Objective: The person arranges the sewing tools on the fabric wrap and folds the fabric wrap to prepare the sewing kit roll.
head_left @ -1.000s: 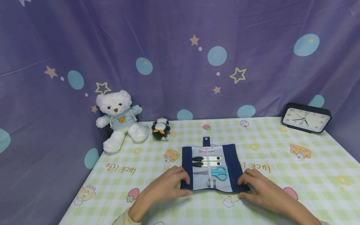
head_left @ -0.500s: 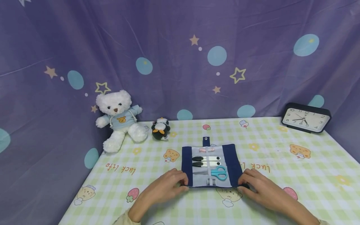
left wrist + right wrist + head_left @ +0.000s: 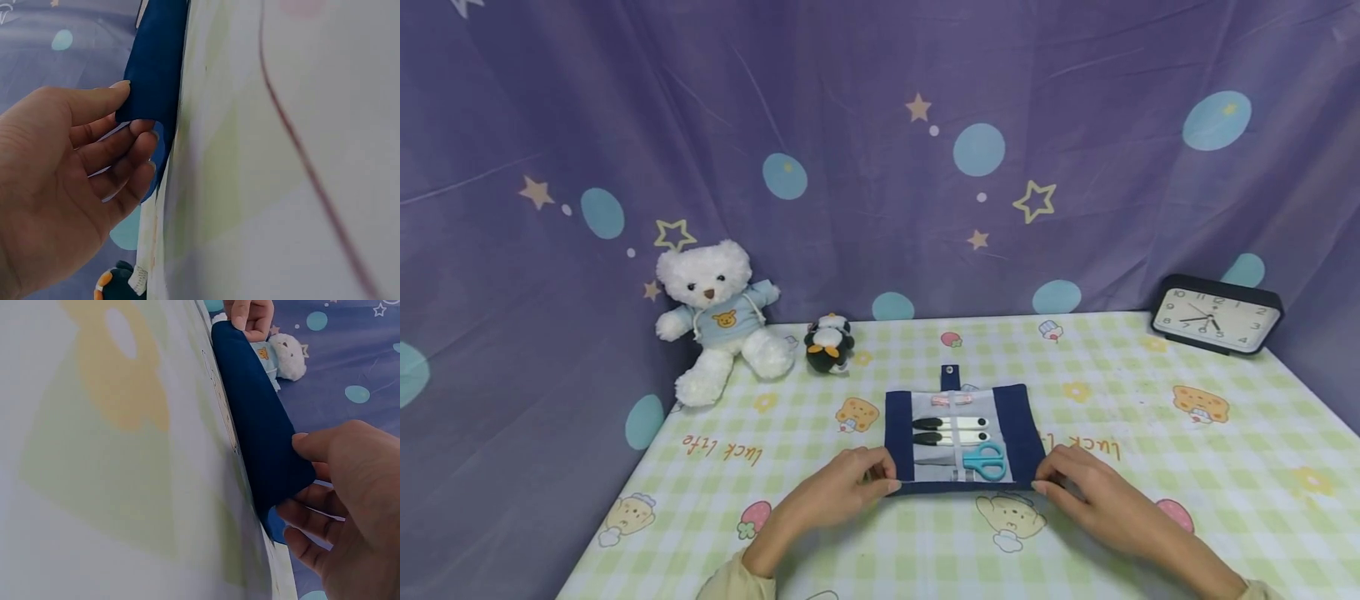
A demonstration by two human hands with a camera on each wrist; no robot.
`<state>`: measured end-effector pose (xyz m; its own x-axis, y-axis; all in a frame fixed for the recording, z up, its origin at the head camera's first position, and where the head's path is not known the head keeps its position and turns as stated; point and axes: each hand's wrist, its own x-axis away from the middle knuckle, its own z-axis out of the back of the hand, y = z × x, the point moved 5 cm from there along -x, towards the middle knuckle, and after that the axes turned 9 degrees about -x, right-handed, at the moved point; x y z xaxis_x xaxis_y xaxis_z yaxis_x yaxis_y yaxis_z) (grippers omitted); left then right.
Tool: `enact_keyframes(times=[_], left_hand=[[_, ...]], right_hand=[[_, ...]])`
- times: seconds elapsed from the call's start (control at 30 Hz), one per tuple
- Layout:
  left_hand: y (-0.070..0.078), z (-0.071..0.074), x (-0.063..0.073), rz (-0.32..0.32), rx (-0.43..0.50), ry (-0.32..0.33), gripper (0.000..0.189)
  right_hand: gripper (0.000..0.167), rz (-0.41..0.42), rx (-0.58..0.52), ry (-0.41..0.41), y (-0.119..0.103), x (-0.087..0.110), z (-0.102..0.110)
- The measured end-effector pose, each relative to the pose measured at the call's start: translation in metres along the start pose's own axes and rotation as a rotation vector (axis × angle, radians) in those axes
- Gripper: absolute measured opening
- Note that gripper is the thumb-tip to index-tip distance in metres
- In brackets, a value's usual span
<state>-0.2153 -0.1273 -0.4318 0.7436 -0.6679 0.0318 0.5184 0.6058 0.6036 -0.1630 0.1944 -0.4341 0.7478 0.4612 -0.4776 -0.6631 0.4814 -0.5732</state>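
A navy fabric pouch (image 3: 1018, 429) with a grey lining lies unfolded on the table, its near edge lifted and bent up. My left hand (image 3: 842, 490) pinches the near left corner, and my right hand (image 3: 1097, 500) pinches the near right corner. Under the pouch's elastic strap sit small blue-handled scissors (image 3: 992, 462), two white tools (image 3: 966, 423) with black ends, a pinkish item (image 3: 951, 400) and a partly hidden small silvery item (image 3: 962, 476). In the left wrist view, thumb and fingers hold the pouch corner (image 3: 153, 69). The right wrist view shows the pouch's raised underside (image 3: 262, 419) between both hands.
A snap tab (image 3: 951, 377) sticks out from the pouch's far side. A white teddy bear (image 3: 726, 321) and a penguin plush (image 3: 828, 343) sit at the back left. A black-framed clock (image 3: 1217, 315) stands at the back right. Purple curtains (image 3: 865, 167) enclose the checked tablecloth (image 3: 1150, 400).
The pouch's near edge has risen and bent away from me, covering part of the silvery item. Both hands have moved slightly forward with the corners; the thumbs now press on the edge.
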Motion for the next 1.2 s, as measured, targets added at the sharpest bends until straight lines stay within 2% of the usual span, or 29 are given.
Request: enact_keyframes(times=[0.23, 0.5, 0.7, 0.87, 1.0, 1.2], left_hand=[[-0.003, 0.0, -0.001, 0.024, 0.049, 0.003, 0.01], [-0.007, -0.001, -0.006, 0.035, 0.103, 0.026, 0.019], [-0.012, 0.0, -0.01, 0.068, 0.128, 0.073, 0.017], [-0.016, 0.0, -0.012, 0.097, 0.154, 0.115, 0.015], [-0.019, 0.0, -0.014, 0.122, 0.185, 0.14, 0.015], [-0.018, 0.0, -0.017, 0.127, 0.162, 0.17, 0.017]], right_hand=[[0.019, -0.039, -0.073, 0.021, 0.005, -0.004, -0.001], [0.013, -0.191, -0.198, 0.002, 0.016, -0.008, -0.002], [0.012, -0.277, -0.257, 0.033, 0.022, -0.014, -0.004], [0.013, -0.379, -0.298, 0.062, 0.029, -0.017, -0.004], [0.015, -0.444, -0.318, 0.08, 0.037, -0.019, -0.007], [0.019, -0.461, -0.287, 0.119, 0.037, -0.023, -0.006]])
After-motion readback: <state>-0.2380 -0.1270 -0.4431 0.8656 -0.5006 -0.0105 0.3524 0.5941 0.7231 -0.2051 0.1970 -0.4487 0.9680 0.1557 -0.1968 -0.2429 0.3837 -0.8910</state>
